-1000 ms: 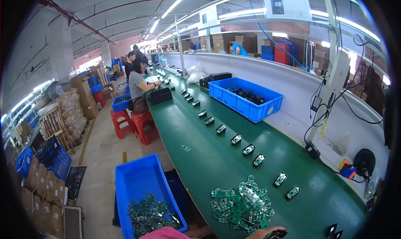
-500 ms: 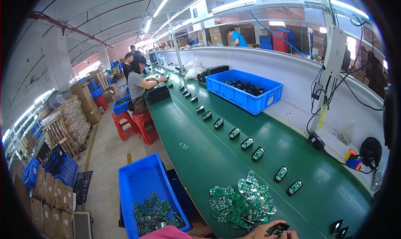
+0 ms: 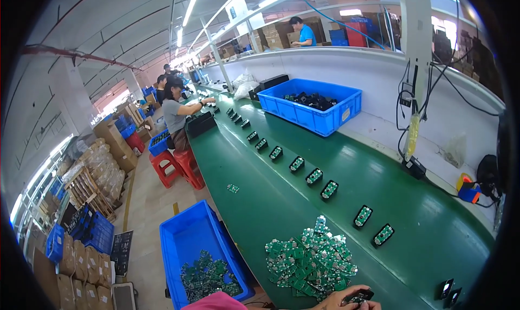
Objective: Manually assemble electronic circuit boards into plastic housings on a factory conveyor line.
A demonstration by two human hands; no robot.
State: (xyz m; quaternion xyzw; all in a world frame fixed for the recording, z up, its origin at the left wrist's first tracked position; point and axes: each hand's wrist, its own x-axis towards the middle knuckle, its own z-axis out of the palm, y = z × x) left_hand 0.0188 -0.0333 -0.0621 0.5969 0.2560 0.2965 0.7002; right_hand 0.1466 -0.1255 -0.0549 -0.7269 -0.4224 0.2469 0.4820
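At the lower edge, my left hand [image 3: 340, 300] has its fingers closed around a small black housing [image 3: 364, 295]. Part of a circuit board seems to show in it. My right hand [image 3: 370, 305], mostly cut off by the picture's edge, closes its fingertips on the same housing. Just beyond my left hand lies a heap of loose green circuit boards [image 3: 309, 261]. Two black housings [image 3: 446, 288] stand to the right of my hands. A line of black housings with green boards in them, the nearest housing [image 3: 383, 234] included, runs away along the bench.
The green bench [image 3: 249, 218] stretches far ahead. A blue crate [image 3: 306, 114] of black parts stands at its back, and a blue bin [image 3: 172, 256] with circuit boards sits at left. A single board [image 3: 233, 188] lies apart. A co-worker [image 3: 179, 112] sits beside red stools [image 3: 188, 169].
The view has shifted slightly, so the bench and bins sit differently in the picture. My hands stay on the black housing. Along the bench, the seated co-worker's arm reaches farther out.
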